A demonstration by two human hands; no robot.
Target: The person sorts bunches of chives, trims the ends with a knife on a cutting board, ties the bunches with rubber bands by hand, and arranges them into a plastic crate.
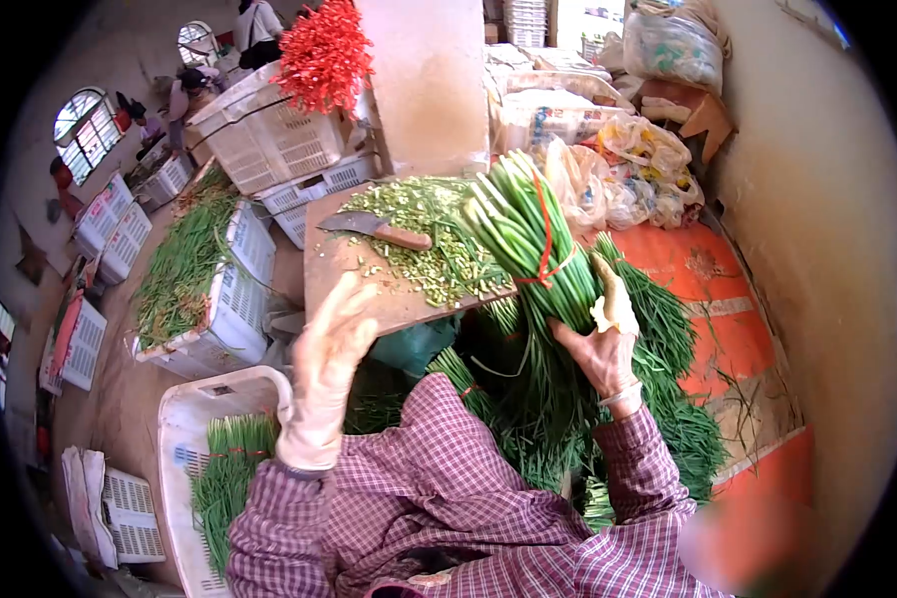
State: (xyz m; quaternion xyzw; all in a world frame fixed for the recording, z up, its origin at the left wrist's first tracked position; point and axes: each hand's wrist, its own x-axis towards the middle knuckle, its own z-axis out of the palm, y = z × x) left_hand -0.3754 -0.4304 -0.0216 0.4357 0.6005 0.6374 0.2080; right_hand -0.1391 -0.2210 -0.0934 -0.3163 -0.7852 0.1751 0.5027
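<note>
My right hand (pixel 601 351) is closed around a bunch of Chinese chives (pixel 528 224), tilted with its pale stalk ends up and its leaves hanging down. A red tie (pixel 545 249) runs round and along the stalks. My left hand (pixel 334 349), in a pale glove and slightly blurred, is raised beside the board with its fingers stretched out, holding nothing. On the wooden board (pixel 329 261) lies a knife (pixel 379 230) with a wooden handle, among chopped stalk ends (pixel 447 269). More leafy chives (pixel 673 399) lie below and right of the held bunch.
A white crate (pixel 174 424) at my left holds a tied chive bunch (pixel 237 458). Beyond it another crate (pixel 249 259) is heaped with loose greens. Red ties (pixel 324 55) hang near a pillar (pixel 434 90). Plastic bags (pixel 628 164) stand at the back right; people work at the far left.
</note>
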